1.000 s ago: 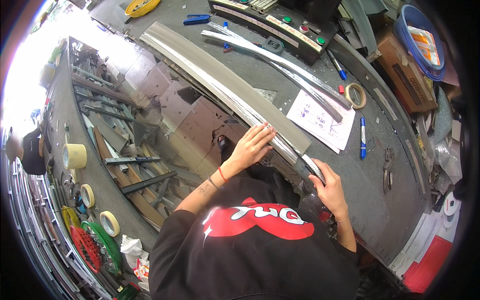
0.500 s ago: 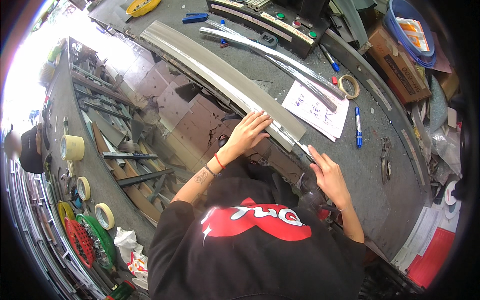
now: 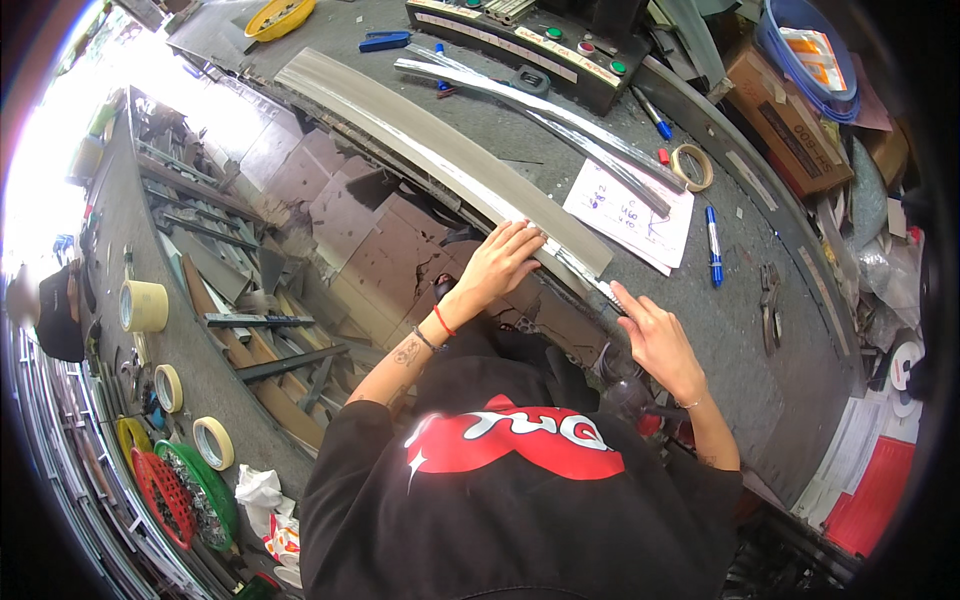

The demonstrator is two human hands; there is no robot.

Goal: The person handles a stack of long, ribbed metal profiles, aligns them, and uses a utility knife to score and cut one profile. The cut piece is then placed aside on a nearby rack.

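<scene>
Lying along the left bench, rolls of tape (image 3: 143, 305) and a red basket (image 3: 162, 495) sit well apart from the work. Further right, the long metal strip (image 3: 440, 150) runs diagonally across the grey bench (image 3: 760, 380), from the far left corner down to the person's hands. The left hand (image 3: 500, 262) rests flat on the near end of that strip, fingers spread and stretched out, gripping nothing, only pressing down. Just beside it the right hand (image 3: 655, 335) sits at the very tip of the strip, index finger extended along the edge; whether the other fingers pinch the metal or a small tool I cannot tell. To do this well, it seems wise to keep the flat hand's weight steady so the strip cannot slide or twist, and to keep fingertips off the sharp edge while the other hand works the end. Past the hands lie a sheet of paper (image 3: 630, 212), a blue marker (image 3: 714, 246), and a small tape ring (image 3: 691, 167).
</scene>
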